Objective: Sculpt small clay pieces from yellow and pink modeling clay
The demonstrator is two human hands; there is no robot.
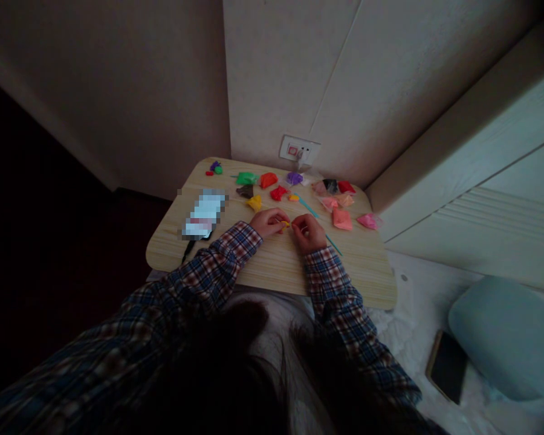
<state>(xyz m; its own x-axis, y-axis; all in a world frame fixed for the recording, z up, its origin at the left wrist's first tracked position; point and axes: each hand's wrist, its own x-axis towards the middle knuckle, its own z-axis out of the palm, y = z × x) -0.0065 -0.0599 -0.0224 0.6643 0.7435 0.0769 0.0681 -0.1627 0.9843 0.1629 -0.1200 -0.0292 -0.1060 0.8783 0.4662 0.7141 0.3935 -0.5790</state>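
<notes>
My left hand [268,222] is above the middle of the small table [263,266], its fingers closed on a small piece of yellow modelling clay [285,224]. Close beside it on the right, my right hand [310,234] has thumb and fingers pinched together, pointing at the clay. What that pinch holds, if anything, is too small to make out. Just beyond the hands lie a yellow clay packet [254,203], an orange-yellow lump [294,198] and a flat blue tool [307,205]. A thin blue-green stick [333,244] lies by my right wrist.
Several coloured clay packets, among them a green one [246,178] and a coral one [342,219], line the table's back. Small shaped pieces [216,167] sit at the far left corner. A lit phone [205,213] with a cable lies left. Behind is a wall socket [299,148].
</notes>
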